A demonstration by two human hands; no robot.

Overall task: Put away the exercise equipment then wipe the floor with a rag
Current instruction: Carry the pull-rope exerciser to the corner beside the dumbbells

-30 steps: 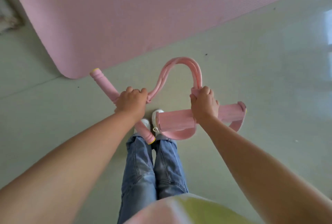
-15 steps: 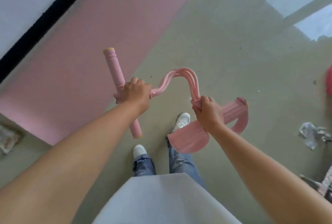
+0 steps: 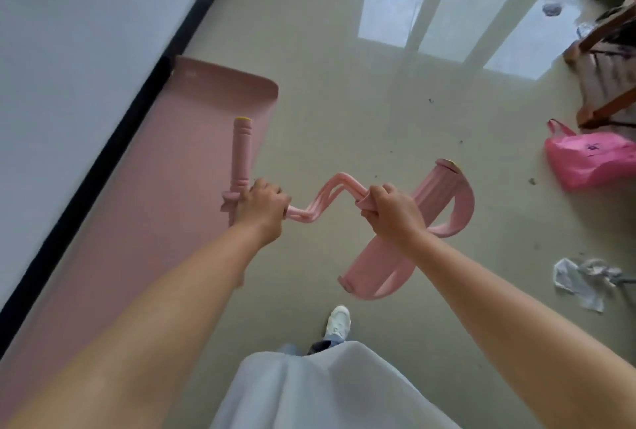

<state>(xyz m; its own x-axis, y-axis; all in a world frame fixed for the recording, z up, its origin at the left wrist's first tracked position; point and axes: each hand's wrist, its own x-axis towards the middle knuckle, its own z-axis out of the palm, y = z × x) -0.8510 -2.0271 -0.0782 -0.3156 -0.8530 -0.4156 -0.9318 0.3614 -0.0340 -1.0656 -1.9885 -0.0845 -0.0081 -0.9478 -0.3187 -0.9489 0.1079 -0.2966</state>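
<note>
I hold a pink pedal resistance puller up in the air with both hands. My left hand (image 3: 262,208) grips its foam handle bar (image 3: 241,149), which points away from me. My right hand (image 3: 392,211) grips the foot-pedal end (image 3: 437,191), whose pink straps hang below my wrist. The slack pink elastic tubes (image 3: 327,198) sag between my two hands. A pink exercise mat (image 3: 165,160) lies flat on the floor along the wall at the left. A crumpled grey-white rag (image 3: 581,277) lies on the floor at the right.
A pink plastic bag (image 3: 592,156) sits on the floor at the right, beside wooden furniture legs (image 3: 605,60). A white wall with a black skirting board (image 3: 113,132) runs along the left. Small bits of dirt dot the glossy beige floor (image 3: 344,67). My white shoe (image 3: 339,320) shows below.
The view has swung up and to the right, bringing the wall, bag and rag into sight. Both hands keep their grip; the handle bar now points away and the tubes sag lower.
</note>
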